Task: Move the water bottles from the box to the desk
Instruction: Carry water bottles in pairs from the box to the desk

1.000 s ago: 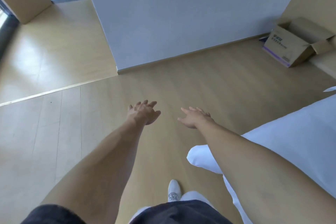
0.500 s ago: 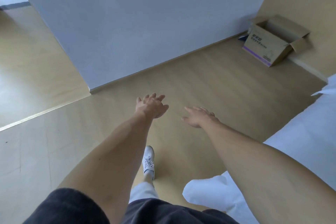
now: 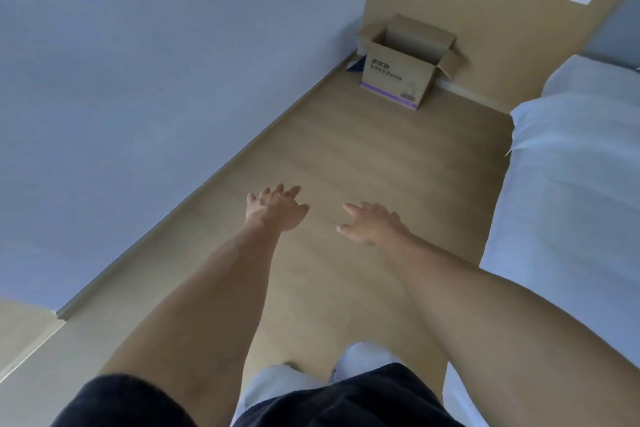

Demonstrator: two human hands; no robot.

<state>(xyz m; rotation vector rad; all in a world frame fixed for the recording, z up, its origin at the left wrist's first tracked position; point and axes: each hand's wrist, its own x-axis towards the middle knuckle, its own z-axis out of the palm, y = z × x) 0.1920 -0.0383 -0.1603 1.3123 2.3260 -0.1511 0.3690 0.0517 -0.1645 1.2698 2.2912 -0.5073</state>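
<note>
An open cardboard box (image 3: pixel 398 78) with a purple stripe stands on the wooden floor in the far corner, its flaps spread. Its inside is hidden from here, and no water bottles show. My left hand (image 3: pixel 275 208) and my right hand (image 3: pixel 372 224) are stretched out in front of me over the floor, well short of the box. Both have fingers spread and hold nothing. No desk is in view.
A pale grey wall (image 3: pixel 156 80) runs along the left down to the corner. A bed with white sheets (image 3: pixel 568 201) fills the right side. Wooden floor (image 3: pixel 363 156) lies between them as a lane toward the box. A dark flat object (image 3: pixel 356 65) lies beside the box.
The view has turned right and moved forward: the box has shifted from the far right toward the centre and looks nearer. Both hands stay empty and outstretched.
</note>
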